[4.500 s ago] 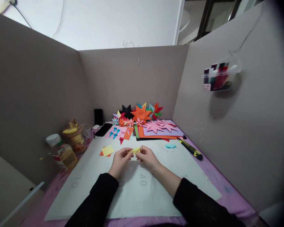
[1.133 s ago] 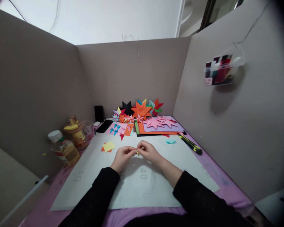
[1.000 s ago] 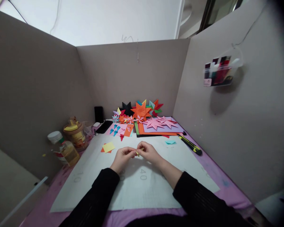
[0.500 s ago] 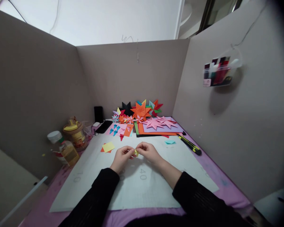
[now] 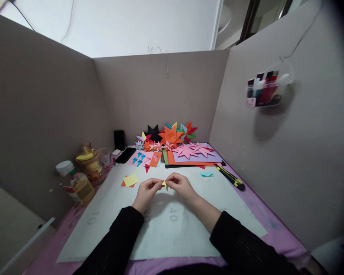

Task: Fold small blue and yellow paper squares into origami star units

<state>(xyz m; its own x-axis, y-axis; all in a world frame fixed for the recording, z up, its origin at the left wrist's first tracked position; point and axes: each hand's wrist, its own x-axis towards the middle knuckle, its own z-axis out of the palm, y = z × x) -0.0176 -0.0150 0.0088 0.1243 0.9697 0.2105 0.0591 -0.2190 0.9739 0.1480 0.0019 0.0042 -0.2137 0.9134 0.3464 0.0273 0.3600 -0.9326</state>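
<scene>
A small folded piece of yellow paper (image 5: pixel 164 183) is pinched between both hands, a little above the white mat (image 5: pixel 177 236). My left hand (image 5: pixel 147 191) grips its left side with thumb and fingers. On the right side, my right hand (image 5: pixel 182 185) holds it the same way. The fingers cover much of the paper, so its full shape is hidden. Left of the hands lie a yellow paper square (image 5: pixel 131 180) and an orange one (image 5: pixel 124 184) partly under it. A folded turquoise paper (image 5: pixel 206 174) rests to the right.
Folded paper stars (image 5: pixel 171 135) stand at the back, with pink stars (image 5: pixel 186 150) on stacked coloured sheets. Small blue folded pieces (image 5: pixel 139 158) lie near a phone (image 5: pixel 126 155). A box cutter (image 5: pixel 232 178) is at right; a glue bottle (image 5: pixel 83 187) and tub (image 5: pixel 91 166) stand left.
The yellow paper has turned between my fingers and shows a pointed, triangular face. Both hands stay in nearly the same place. The whole view has shifted slightly.
</scene>
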